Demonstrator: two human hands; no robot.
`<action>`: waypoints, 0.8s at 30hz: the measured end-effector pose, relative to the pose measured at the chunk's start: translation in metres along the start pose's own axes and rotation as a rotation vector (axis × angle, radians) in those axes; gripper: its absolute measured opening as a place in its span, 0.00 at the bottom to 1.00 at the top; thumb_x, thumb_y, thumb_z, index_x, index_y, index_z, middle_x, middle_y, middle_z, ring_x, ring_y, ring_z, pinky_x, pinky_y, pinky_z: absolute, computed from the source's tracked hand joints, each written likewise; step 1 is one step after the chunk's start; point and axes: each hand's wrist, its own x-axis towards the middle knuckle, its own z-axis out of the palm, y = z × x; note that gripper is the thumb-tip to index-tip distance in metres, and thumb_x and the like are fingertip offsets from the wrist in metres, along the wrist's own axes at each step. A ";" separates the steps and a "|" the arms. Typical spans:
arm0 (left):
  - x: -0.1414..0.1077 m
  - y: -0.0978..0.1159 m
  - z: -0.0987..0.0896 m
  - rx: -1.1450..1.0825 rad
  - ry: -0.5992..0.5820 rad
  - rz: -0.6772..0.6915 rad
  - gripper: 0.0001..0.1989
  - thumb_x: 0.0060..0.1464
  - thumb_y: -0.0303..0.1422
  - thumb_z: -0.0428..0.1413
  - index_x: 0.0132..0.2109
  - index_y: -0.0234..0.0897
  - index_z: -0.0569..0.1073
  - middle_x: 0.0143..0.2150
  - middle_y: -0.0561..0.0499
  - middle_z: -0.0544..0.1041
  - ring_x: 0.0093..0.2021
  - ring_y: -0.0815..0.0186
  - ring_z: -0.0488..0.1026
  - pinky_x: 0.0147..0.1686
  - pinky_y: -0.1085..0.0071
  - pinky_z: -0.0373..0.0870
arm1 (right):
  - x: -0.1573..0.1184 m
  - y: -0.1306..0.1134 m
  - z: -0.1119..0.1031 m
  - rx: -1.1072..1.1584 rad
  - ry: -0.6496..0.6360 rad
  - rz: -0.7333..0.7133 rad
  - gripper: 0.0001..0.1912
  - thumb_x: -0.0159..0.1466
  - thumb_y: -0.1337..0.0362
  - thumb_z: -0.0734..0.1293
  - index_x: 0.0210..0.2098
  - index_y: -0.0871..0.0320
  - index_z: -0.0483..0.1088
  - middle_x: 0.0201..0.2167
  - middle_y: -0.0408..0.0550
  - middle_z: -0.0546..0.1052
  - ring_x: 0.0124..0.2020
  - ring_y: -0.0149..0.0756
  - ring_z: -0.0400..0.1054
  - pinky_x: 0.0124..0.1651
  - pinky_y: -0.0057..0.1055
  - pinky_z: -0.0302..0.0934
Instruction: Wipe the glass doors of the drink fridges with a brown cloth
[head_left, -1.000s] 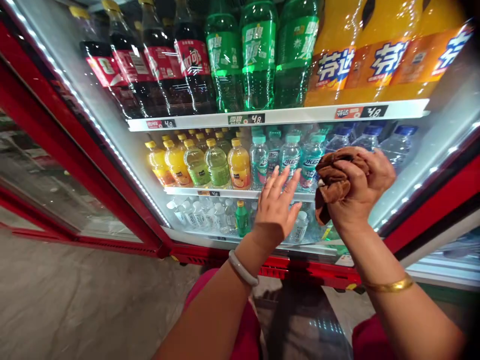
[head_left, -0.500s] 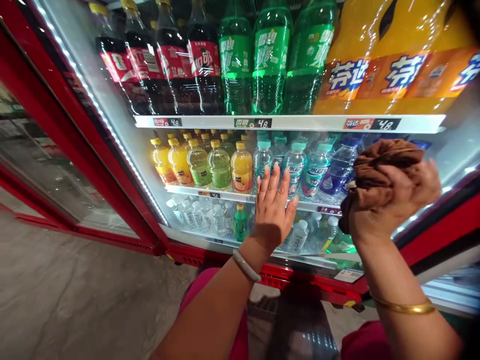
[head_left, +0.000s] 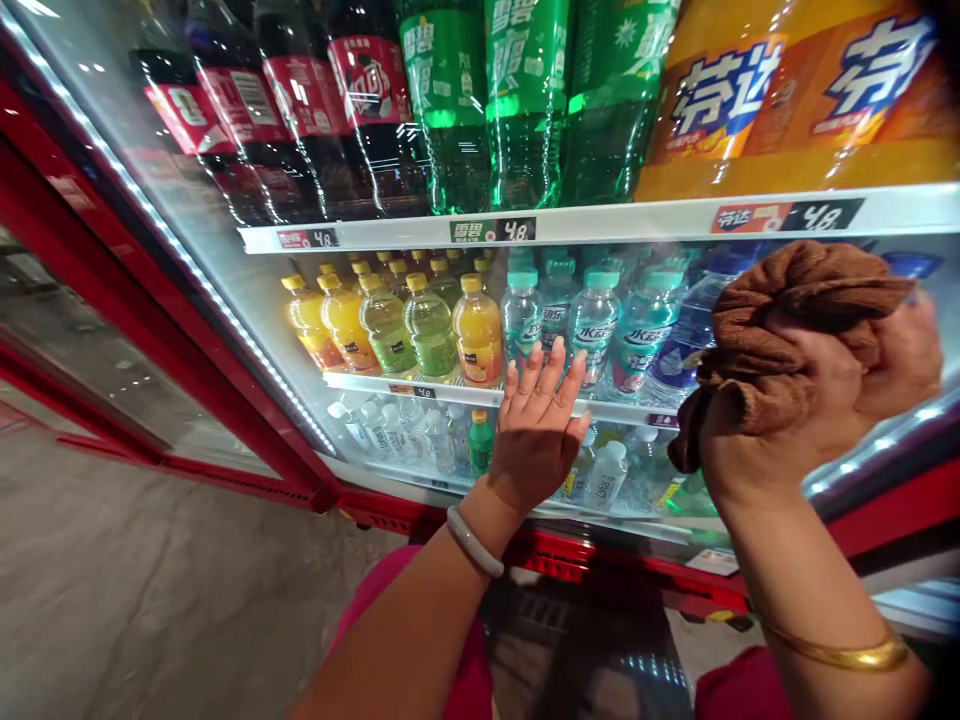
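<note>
A bunched brown cloth (head_left: 802,320) is gripped in my right hand (head_left: 814,400), up against the right side of the drinks fridge's glass front. My left hand (head_left: 536,430) is spread with fingers stretched out, in front of the middle and lower shelves; it appears to lie flat on the glass. Behind its fingertips stand bottles with turquoise caps (head_left: 596,310). A bottle of orange drink (head_left: 477,330) is just left of those fingers. Part of the cloth covers bottles with blue labels (head_left: 675,345).
Large cola bottles (head_left: 300,95), green soda bottles (head_left: 525,110) and orange soda bottles (head_left: 720,100) line the upper shelf. Clear bottles (head_left: 607,475) fill the bottom shelf. The fridge has a red frame (head_left: 255,400). Grey floor (head_left: 225,580) lies in front.
The view has come nearer to the fridge, so the upper bottles look larger. My right hand with the cloth sits slightly further right and appears larger. My left hand stays nearly in place.
</note>
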 end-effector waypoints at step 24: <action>-0.009 -0.034 -0.013 0.025 -0.005 -0.072 0.35 0.70 0.36 0.42 0.78 0.37 0.39 0.79 0.44 0.46 0.80 0.54 0.38 0.76 0.47 0.48 | -0.046 -0.079 0.021 0.211 -0.370 -0.386 0.08 0.60 0.57 0.76 0.39 0.46 0.76 0.50 0.39 0.79 0.56 0.41 0.69 0.63 0.49 0.63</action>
